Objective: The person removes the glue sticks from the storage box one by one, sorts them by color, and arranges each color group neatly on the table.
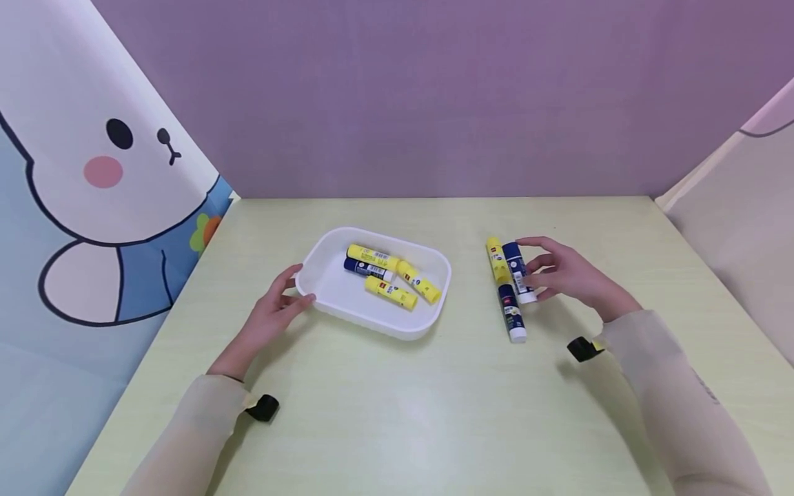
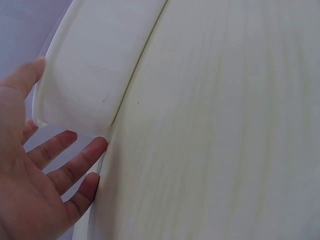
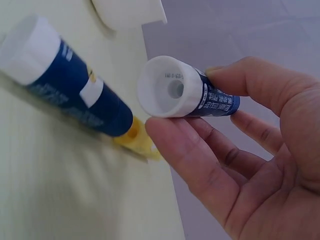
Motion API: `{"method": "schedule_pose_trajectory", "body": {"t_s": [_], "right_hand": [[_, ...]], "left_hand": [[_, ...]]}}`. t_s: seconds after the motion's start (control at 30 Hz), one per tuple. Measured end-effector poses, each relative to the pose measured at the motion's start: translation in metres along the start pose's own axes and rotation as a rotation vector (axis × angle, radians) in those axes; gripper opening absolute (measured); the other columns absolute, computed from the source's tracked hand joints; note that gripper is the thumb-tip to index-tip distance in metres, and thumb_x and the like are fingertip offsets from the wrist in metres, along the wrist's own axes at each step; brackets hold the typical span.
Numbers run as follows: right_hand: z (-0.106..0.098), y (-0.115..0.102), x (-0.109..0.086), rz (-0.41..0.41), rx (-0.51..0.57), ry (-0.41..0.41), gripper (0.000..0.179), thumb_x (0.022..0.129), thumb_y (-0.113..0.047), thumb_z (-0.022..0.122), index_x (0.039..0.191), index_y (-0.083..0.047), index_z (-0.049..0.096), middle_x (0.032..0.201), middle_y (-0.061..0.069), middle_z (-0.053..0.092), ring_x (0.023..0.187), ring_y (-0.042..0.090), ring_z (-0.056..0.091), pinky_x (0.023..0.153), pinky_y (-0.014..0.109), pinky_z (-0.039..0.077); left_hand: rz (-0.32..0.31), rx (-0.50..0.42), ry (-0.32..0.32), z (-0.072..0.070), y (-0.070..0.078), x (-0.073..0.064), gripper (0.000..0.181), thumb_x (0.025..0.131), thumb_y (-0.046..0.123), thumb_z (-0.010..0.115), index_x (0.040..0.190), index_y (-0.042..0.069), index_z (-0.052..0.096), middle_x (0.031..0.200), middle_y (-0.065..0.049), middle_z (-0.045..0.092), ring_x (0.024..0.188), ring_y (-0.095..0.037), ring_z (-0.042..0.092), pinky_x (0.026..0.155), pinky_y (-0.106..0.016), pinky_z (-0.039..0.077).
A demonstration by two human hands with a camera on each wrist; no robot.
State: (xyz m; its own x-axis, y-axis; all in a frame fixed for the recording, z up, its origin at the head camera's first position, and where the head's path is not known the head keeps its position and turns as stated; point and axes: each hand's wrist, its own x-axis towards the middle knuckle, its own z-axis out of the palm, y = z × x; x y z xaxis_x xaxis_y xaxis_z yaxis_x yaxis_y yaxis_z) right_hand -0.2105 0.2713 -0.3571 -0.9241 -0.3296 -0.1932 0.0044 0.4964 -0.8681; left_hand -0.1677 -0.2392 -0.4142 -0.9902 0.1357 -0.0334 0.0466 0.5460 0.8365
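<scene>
My left hand (image 1: 273, 313) holds the left end of a white plastic tray (image 1: 325, 275), thumb on the near side and fingers on the far side. In the left wrist view the thumb lies against the tray's wall (image 2: 95, 65). Inside the tray are several yellow glue sticks (image 1: 391, 293) and one dark blue glue stick (image 1: 366, 267). My right hand (image 1: 567, 275) pinches a dark blue glue stick (image 3: 212, 97) by its sides, its hollow white end facing the camera. Beside it lie a yellow glue stick (image 1: 496, 258) and another blue one (image 1: 510, 310), end to end.
The pale wooden table (image 1: 434, 413) meets a purple backdrop (image 1: 434, 103) at its far edge. A cartoon-printed cloth (image 1: 80, 275) hangs along the left side, and a pale cloth (image 1: 738, 200) along the right. A black wrist camera (image 1: 265, 408) sits under each sleeve.
</scene>
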Motion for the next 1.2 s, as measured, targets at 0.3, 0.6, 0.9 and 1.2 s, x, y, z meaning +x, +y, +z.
{"method": "schedule_pose_trajectory", "body": {"t_s": [0.3,0.6,0.9,1.2], "right_hand": [[-0.007,0.012,-0.009,0.029,-0.019,0.022,0.077,0.092,-0.004,0.068,0.156,-0.013,0.027,0.119,0.027,0.052,0.092,0.029,0.064,0.071,0.041,0.058],[-0.011,0.030,-0.019,0.059,0.002,0.030,0.076,0.092,-0.005,0.068,0.156,-0.011,0.026,0.120,0.028,0.052,0.091,0.029,0.063,0.071,0.041,0.058],[-0.008,0.045,-0.025,0.090,-0.009,-0.003,0.076,0.093,-0.009,0.069,0.156,-0.009,0.026,0.121,0.027,0.052,0.093,0.030,0.063,0.073,0.041,0.058],[-0.006,0.050,-0.030,0.102,0.009,-0.019,0.075,0.092,-0.006,0.069,0.154,-0.006,0.027,0.115,0.027,0.053,0.086,0.029,0.064,0.071,0.042,0.058]], "left_hand": [[0.013,-0.001,0.002,0.000,-0.003,0.001,0.069,0.101,0.034,0.060,0.158,0.019,0.023,0.143,-0.022,0.045,0.106,-0.037,0.058,0.079,-0.036,0.047],[0.005,-0.003,-0.001,0.000,-0.003,0.003,0.069,0.101,0.035,0.060,0.157,0.020,0.023,0.144,-0.021,0.045,0.106,-0.036,0.058,0.079,-0.036,0.047],[0.013,-0.002,-0.002,0.000,-0.005,0.003,0.069,0.101,0.035,0.060,0.158,0.019,0.023,0.144,-0.021,0.045,0.106,-0.036,0.059,0.080,-0.037,0.047],[0.007,0.000,0.004,0.000,-0.002,0.002,0.068,0.101,0.033,0.060,0.157,0.018,0.024,0.143,-0.021,0.045,0.105,-0.036,0.058,0.080,-0.037,0.046]]}}
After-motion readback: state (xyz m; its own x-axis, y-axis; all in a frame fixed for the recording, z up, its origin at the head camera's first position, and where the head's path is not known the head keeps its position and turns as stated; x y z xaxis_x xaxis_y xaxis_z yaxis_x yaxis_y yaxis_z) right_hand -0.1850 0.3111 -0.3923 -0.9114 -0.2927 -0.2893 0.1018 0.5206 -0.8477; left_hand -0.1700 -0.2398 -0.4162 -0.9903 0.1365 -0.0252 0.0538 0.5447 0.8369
